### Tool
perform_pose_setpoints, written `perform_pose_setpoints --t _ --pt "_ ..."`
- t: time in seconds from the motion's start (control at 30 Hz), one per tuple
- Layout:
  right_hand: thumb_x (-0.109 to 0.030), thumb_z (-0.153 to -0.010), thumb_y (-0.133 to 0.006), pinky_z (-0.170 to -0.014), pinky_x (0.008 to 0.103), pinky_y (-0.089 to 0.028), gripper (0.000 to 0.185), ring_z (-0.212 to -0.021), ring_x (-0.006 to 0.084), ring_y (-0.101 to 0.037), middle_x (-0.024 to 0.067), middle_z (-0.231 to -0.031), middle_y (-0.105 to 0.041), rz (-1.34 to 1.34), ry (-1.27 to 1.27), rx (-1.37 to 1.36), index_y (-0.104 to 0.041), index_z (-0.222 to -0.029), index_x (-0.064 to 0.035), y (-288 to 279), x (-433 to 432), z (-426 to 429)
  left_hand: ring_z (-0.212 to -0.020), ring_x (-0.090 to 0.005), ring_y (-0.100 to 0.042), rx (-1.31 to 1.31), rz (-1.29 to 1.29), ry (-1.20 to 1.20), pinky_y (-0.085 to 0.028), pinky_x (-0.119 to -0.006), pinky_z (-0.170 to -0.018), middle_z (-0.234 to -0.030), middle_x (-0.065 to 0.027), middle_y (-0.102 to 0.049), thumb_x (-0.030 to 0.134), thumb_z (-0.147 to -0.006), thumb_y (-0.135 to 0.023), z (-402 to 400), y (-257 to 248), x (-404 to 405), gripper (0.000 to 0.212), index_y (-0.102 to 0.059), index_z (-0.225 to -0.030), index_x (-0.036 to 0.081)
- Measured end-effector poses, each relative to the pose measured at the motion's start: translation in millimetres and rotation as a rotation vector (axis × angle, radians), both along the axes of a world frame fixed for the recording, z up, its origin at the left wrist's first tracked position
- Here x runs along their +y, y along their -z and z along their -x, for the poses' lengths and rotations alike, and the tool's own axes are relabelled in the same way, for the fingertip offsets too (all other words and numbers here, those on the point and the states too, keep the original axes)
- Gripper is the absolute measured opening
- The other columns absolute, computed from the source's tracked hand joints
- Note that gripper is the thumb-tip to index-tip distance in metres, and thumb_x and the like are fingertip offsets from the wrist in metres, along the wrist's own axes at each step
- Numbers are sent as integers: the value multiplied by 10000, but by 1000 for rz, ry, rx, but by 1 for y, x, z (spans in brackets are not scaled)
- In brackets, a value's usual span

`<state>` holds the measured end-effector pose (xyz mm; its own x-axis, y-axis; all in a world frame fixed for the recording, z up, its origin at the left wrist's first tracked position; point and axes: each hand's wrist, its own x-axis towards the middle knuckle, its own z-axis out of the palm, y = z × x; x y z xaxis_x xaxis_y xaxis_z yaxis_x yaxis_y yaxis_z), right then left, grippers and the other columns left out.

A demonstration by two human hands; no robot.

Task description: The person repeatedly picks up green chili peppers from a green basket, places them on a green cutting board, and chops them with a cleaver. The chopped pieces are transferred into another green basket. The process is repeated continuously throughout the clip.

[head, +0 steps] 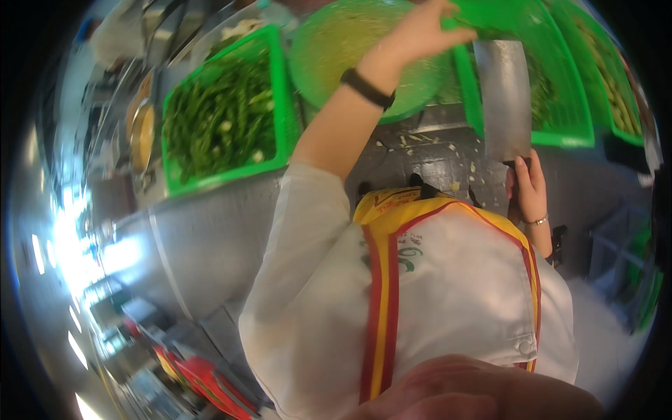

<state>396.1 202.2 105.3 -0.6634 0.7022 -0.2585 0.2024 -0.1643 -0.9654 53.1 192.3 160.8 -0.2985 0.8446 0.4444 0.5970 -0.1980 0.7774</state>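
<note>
My right hand (531, 185) is closed around the handle of a wide-bladed cleaver (505, 100). The blade points away from me and covers part of a green plastic basket (564, 139) with cut green vegetables (541, 100) in it. My left hand (433, 29), with a black band at the wrist, reaches out over a large green round basin (315, 58). Thumb and fingers are spread at the near-left rim of the basket; blur hides whether they grip it. Yellowish, wet-looking contents (341, 42) fill the basin.
A green basket (281, 94) of long green peppers (220, 115) stands at left, beside a metal bowl (143, 136) of something yellow. Another green basket (627, 134) holds pale green pods. Pale scraps (420, 139) lie scattered on the dark tiled floor (436, 163). A steel panel (210, 236) runs along my left.
</note>
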Motion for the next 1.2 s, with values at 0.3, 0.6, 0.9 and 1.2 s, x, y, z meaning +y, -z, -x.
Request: perform_pose_setpoints --t 0.3,0.6,0.9,1.2 --pt "-242 -1015 -507 -430 228 -367 285 -484 91 -449 10 -677 -521 -22 -233 -56 -491 -1223 -48 17 -25 104 -934 -132 -678 257 446 -597 -512 -261 -824 -1037 -60 -726 162 -878 -680 129 -46 -372 379 -642 -1250 96" --pt "-230 -1003 -516 -391 204 -323 242 -475 58 -417 -9 -669 -494 68 -419 -84 -495 -1178 -64 15 -103 214 -1063 -351 -629 452 1115 -952 -533 -456 -867 -1112 -177 -659 269 -827 -669 292 98 -517 339 -648 -1096 62" --pt "-242 -1006 -504 -383 196 -313 223 -478 42 -402 -26 -667 -476 67 -382 -87 -499 -1152 -73 10 -154 254 -1091 -327 -561 615 1006 -825 -557 -444 -785 -1136 -170 -537 248 -838 -657 278 119 -502 378 -552 -1152 65" --pt "-225 -1002 -523 -401 202 -323 174 -479 57 -415 -16 -664 -491 85 -355 -78 -511 -1103 -84 14 -140 234 -895 -380 -661 353 834 -941 -521 -488 -786 -916 -201 -692 250 -818 -578 260 107 -487 261 -663 -943 38"
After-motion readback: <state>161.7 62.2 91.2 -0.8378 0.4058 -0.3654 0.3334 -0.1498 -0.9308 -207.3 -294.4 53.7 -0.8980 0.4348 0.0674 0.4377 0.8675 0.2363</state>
